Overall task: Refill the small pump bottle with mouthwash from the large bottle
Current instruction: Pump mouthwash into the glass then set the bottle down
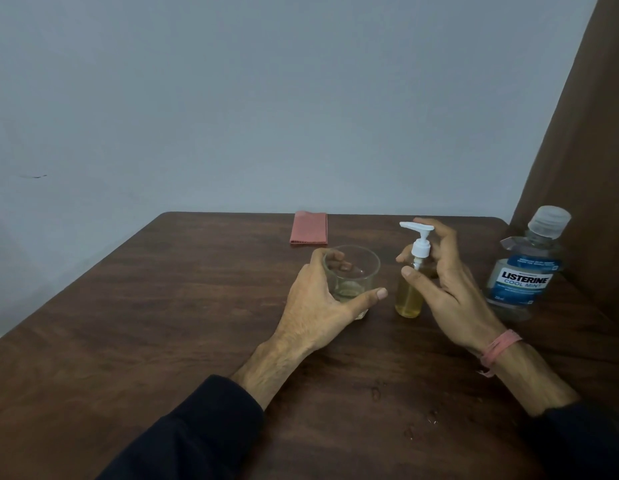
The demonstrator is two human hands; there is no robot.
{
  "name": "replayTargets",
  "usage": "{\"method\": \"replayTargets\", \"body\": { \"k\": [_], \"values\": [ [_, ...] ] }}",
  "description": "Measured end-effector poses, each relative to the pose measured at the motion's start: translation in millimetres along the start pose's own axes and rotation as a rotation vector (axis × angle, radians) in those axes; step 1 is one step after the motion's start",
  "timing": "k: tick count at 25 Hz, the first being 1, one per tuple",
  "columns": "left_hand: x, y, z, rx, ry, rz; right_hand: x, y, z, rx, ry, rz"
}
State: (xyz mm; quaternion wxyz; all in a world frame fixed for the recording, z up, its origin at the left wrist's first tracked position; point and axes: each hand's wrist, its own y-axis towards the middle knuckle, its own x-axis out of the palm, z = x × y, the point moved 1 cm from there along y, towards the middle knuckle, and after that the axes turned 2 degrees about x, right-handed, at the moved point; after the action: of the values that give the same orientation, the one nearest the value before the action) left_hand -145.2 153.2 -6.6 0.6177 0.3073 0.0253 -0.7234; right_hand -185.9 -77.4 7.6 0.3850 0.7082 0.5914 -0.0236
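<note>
A small pump bottle (409,299) with yellowish liquid and a white pump head (418,239) stands upright on the wooden table (162,323). My right hand (446,289) curls around its neck, thumb in front and fingers behind the pump. My left hand (318,306) grips a clear glass tumbler (353,271) standing just left of the bottle, with a little liquid at its bottom. The large mouthwash bottle (526,271), with blue label and clear cap on, stands at the right, untouched.
A folded pink cloth (308,227) lies near the table's far edge. A brown curtain (585,150) hangs at the right behind the large bottle. A grey wall backs the table.
</note>
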Motion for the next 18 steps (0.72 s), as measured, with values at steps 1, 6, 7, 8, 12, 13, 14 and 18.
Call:
{"method": "replayTargets", "body": {
  "k": [1, 6, 7, 8, 12, 13, 14, 18],
  "values": [
    [-1, -2, 0, -0.004, 0.004, -0.013, 0, -1, 0, 0.01, 0.013, 0.001],
    [-25, -22, 7, 0.254, 0.258, 0.17, 1, -2, 4, 0.052, 0.018, 0.009],
    [-29, -26, 8, 0.386, 0.351, 0.216, 2, -2, 4, 0.059, 0.018, 0.012],
    [-30, -28, 9, 0.49, 0.423, 0.235, 3, -2, 4, 0.067, 0.017, 0.015],
    [-17, -10, 8, 0.593, 0.474, 0.217, 3, -3, 4, 0.108, 0.003, 0.016],
    [-12, 2, 9, 0.587, 0.469, 0.193, 1, -3, 4, 0.119, -0.002, 0.02],
    [-7, 16, 11, 0.569, 0.464, 0.172, 0, -3, 4, 0.129, -0.007, 0.024],
    [13, 99, 15, 0.419, 0.475, 0.161, -3, -5, 6, 0.165, -0.013, 0.038]
  ]
}}
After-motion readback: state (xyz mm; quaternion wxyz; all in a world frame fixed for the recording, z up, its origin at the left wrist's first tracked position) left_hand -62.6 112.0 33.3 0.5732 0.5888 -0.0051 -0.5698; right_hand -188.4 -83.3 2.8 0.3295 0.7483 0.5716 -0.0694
